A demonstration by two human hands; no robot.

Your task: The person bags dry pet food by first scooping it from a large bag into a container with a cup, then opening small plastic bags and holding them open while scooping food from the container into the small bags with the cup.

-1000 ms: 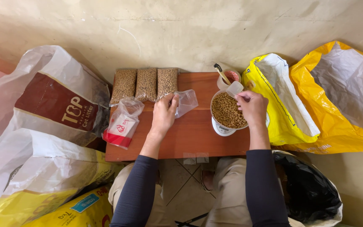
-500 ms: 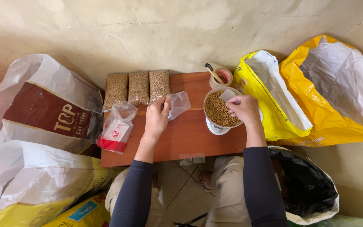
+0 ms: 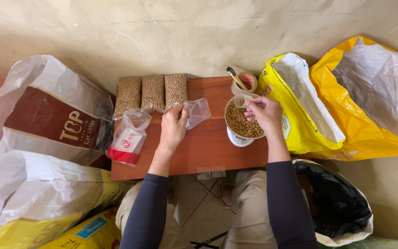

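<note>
- Now a small clear scoop [image 3: 243, 99] is pinched in the right hand [image 3: 264, 113], mouth tipped over the pellet bowl [image 3: 241, 122] just below.
- An empty clear bag [image 3: 196, 112] is gripped by the left hand [image 3: 174, 124], its length running away rightward.
- Both are kept over a reddish wooden desk [image 3: 203, 147] against a pale wall.
- The scoop's handle is hidden.

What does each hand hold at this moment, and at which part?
The left hand holds an empty clear plastic bag by its open edge. The right hand holds a small scoop by its handle, over the bowl of pellets.
</note>
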